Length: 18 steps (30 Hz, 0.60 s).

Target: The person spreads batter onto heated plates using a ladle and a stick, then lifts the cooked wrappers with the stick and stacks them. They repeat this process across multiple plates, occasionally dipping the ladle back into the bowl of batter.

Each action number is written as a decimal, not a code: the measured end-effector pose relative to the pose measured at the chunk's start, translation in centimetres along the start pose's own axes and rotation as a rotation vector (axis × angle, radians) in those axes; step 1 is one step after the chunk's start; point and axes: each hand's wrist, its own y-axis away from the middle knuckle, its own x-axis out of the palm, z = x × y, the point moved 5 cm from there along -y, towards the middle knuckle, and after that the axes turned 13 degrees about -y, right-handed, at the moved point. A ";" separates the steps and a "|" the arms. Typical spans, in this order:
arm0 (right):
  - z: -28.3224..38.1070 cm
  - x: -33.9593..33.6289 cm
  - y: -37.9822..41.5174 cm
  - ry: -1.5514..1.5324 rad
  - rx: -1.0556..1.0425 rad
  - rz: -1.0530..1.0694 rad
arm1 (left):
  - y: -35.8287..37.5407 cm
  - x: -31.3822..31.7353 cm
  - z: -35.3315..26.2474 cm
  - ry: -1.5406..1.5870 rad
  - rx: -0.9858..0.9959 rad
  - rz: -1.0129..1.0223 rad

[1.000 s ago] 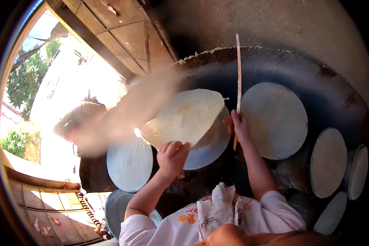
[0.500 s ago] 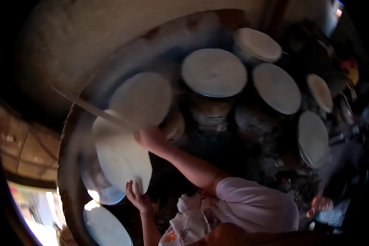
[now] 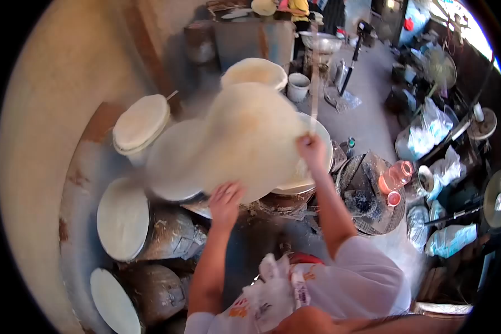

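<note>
A large, thin, pale round flatbread [image 3: 253, 139] hangs blurred in front of me, above the round pans. My left hand [image 3: 226, 205] is closed on its near edge, with the fingertips partly hidden. At the flatbread's right side, my right hand [image 3: 313, 149] grips a long, thin wooden stick [image 3: 315, 83] that points away from me. Just beneath the flatbread, a pale-topped round pan [image 3: 319, 131] shows past its right side. Another pale round [image 3: 175, 158] lies partly covered to the left.
More pale-topped rounds stand along the left, one on a clay stove [image 3: 172, 234]. Behind are a white bucket [image 3: 298, 87] and a metal basin [image 3: 322, 42]. On the right, a jar [image 3: 395, 177] rests on a round wooden stand [image 3: 367, 220], near plastic bags [image 3: 428, 131] and a fan [image 3: 440, 68].
My view has swung right. The flatbread, earlier low over a pan at the left, is now raised in front of me. My right hand still holds the stick, now pointing forward.
</note>
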 end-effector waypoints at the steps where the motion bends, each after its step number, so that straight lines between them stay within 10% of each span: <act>1: -1.7 -3.4 -1.4 0.005 0.044 -0.049 | -2.0 4.5 -0.9 0.018 0.050 0.064; 6: -12.8 -11.9 -3.1 0.226 0.260 -0.109 | -0.5 17.7 -5.2 0.268 0.175 0.351; 18: -13.6 -13.0 -0.5 0.407 0.460 -0.082 | -1.9 17.5 -5.8 0.357 0.277 0.314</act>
